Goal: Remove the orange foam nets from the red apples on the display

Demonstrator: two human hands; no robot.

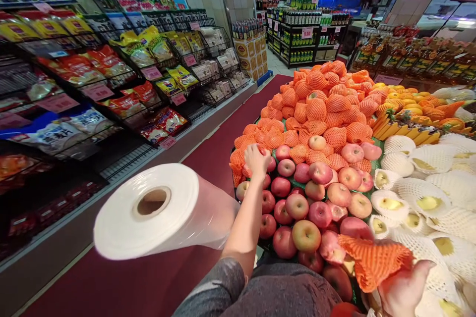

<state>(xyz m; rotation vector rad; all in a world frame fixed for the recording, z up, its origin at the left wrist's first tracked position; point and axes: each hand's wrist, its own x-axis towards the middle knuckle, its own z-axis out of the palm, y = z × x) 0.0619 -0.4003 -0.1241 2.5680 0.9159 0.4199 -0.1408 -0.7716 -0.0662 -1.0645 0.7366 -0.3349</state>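
Note:
My left hand (256, 161) reaches to the left edge of the apple pile, its fingers closed on a red apple (264, 150) that shows only in part. Around it lie bare apples (296, 206), with apples in orange foam nets (316, 109) heaped behind. Low at the right, my right hand (403, 290) holds a loose, flattened orange foam net (377, 260). The thumb is spread away, and the net covers most of the fingers. This hand is over the border between the bare apples and fruit in white foam nets (427, 203).
A big roll of clear plastic bags (178, 213) stands left of my left arm. Sloping shelves (148, 72) of packaged food line the left side, beyond a dark red floor strip (238, 116). Yellow fruit (403, 101) and rows of bottles (416, 57) are at the back right.

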